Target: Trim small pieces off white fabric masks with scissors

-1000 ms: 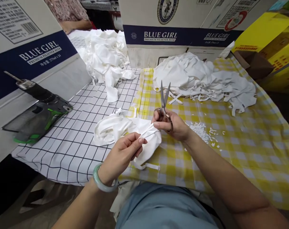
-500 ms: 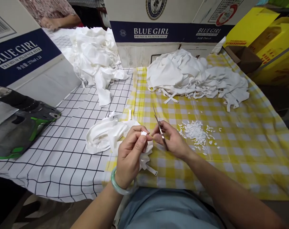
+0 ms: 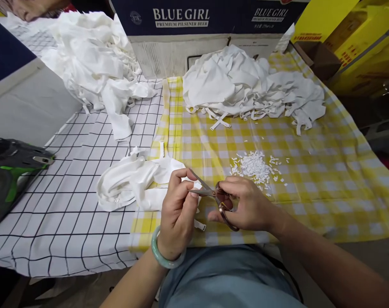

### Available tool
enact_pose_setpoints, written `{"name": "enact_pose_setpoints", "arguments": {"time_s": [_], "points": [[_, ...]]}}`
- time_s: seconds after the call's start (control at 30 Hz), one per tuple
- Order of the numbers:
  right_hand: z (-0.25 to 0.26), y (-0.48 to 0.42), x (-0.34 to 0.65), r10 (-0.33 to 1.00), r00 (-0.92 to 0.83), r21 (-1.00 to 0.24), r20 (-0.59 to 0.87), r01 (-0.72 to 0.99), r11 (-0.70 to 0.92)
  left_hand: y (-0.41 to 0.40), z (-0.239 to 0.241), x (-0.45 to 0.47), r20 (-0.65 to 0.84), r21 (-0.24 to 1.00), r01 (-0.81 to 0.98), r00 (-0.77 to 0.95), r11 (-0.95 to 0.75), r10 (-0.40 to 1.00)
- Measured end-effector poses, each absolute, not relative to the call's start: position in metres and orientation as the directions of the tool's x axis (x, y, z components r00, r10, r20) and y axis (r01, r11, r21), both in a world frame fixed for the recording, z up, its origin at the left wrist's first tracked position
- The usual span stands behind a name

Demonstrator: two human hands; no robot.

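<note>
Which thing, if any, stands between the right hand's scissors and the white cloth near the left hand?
Only the left hand: its fingers are at the tips of the open scissors, and it partly hides the white cloth. Whether the tips touch the fingers, I cannot tell. Nothing else visible is in the way.

Workshop, judging by scissors (image 3: pixel 213 193), heaped white cloth (image 3: pixel 88 55), power tool (image 3: pixel 17 155)
</note>
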State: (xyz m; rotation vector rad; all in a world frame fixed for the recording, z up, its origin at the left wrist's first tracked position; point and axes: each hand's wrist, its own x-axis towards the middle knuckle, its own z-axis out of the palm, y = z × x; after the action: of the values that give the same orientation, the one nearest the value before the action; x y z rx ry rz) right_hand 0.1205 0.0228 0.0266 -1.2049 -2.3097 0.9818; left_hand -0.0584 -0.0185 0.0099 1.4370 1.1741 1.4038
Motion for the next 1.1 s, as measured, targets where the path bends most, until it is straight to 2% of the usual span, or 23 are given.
{"name": "enact_pose_setpoints", "arguments": {"time_s": [0.43, 0.93, 1.1], "points": [[0.028, 0.023, 0.120, 0.809, -0.588, -0.741, 0.004, 0.542, 0.397, -0.021, 0.006, -0.056, 0.194, 0.981, 0.004, -0.027, -0.194, 0.981], [0.026, 0.023, 0.122, 0.814, -0.581, -0.748, -0.005, 0.543, 0.383, -0.021, 0.009, -0.057, 0.272, 0.949, 0.160, 0.017, -0.271, 0.962], [0.023, 0.018, 0.134, 0.847, -0.528, -0.764, -0.062, 0.572, 0.300, -0.014, 0.010, -0.050, 0.256, 0.949, 0.167, 0.085, -0.267, 0.963]]}}
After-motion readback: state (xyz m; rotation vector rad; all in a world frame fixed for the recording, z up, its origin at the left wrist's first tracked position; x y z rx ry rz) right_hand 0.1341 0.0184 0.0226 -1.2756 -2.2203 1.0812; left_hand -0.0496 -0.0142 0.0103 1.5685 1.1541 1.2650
